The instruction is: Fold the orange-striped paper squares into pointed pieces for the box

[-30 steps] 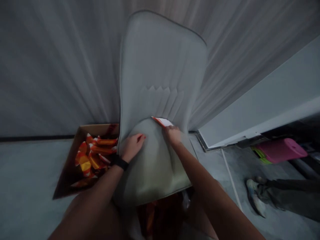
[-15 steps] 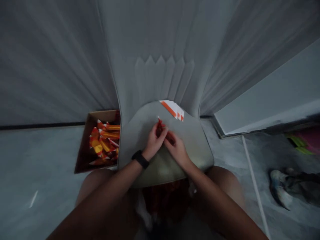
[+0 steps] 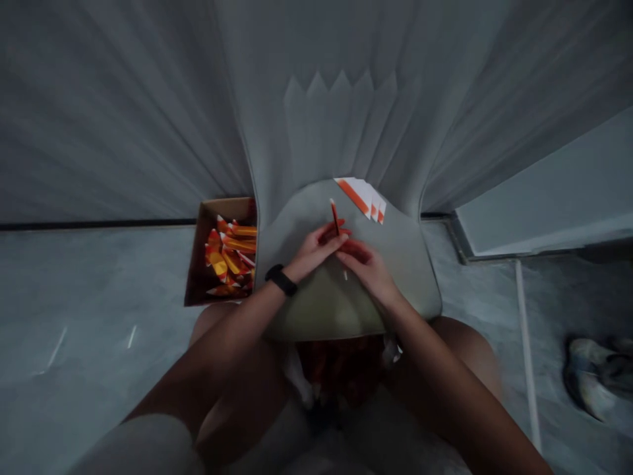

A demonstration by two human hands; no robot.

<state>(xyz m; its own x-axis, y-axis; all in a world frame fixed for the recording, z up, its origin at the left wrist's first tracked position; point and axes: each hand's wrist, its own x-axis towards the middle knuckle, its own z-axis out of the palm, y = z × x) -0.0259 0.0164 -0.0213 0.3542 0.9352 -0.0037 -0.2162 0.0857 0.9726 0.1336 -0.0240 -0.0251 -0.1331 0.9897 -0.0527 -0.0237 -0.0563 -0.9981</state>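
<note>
Above the chair seat, my left hand (image 3: pixel 316 252) pinches a narrow dark-red strip (image 3: pixel 335 216) with a white tip. The strip stands nearly upright, its edge turned toward me. My right hand (image 3: pixel 368 267) meets the left at the strip's lower part, thumb and fingers closed. A small white end (image 3: pixel 345 275) shows just under the fingers, in line with the strip; I cannot tell if it is the same piece. Beyond the hands, several white-and-orange paper pieces (image 3: pixel 353 196) lie fanned on the seat.
A grey chair (image 3: pixel 316 310) stands between my knees. Left of it, an open cardboard box (image 3: pixel 194 274) holds several shiny orange, red and yellow pieces (image 3: pixel 225 251). Dark red items (image 3: pixel 341 369) show under the seat. A shoe (image 3: pixel 591 379) is on the floor at right.
The view has shifted, so the chair and box appear farther right and higher. The red strip now reaches farther above my left fingers, and a white end shows below the hands.
</note>
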